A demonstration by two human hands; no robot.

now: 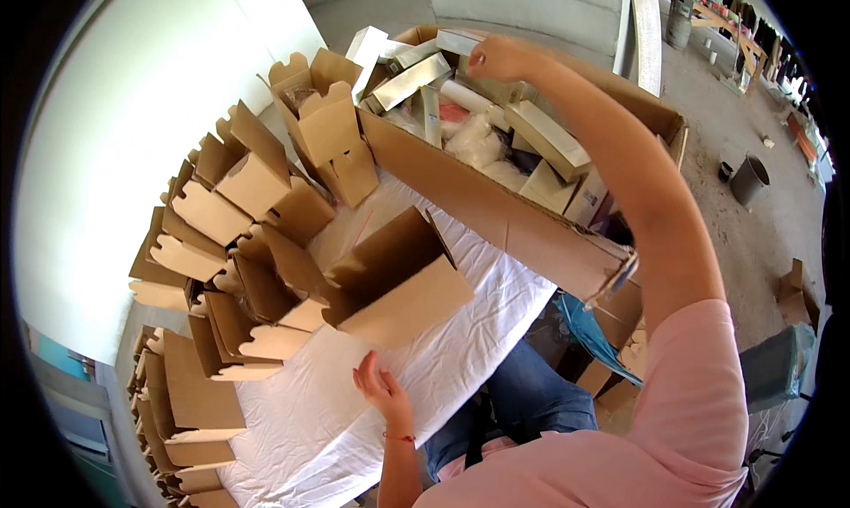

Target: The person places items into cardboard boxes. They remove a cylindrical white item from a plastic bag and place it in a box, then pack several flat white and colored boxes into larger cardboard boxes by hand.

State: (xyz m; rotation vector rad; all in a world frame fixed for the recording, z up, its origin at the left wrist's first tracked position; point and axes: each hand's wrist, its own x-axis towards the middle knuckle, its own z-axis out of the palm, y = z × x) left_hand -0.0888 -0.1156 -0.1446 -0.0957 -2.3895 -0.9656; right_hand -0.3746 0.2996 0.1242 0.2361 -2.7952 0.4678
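My right arm stretches out over a large cardboard carton point(496, 229) filled with packaged goods. Curled fingers show on my right hand point(506, 59), above the carton's far side near a white box point(458, 42); whether anything is in them is hidden. My left hand point(385, 388) has its fingers apart and holds nothing, low over the white cloth point(310, 433). Just beyond it stands an open brown cardboard box point(412, 300), and its inside looks bare. Silvery long boxes point(412, 81), a pale box point(547, 139) and clear plastic-wrapped pieces point(475, 142) lie jumbled in the carton.
Several open brown boxes point(252, 185) stand in rows along the left of the cloth-covered table. Another open box point(328, 123) touches the carton's left end. A dark bucket point(750, 179) stands on the floor at right. A blue plastic bag point(591, 331) hangs below the carton's near corner.
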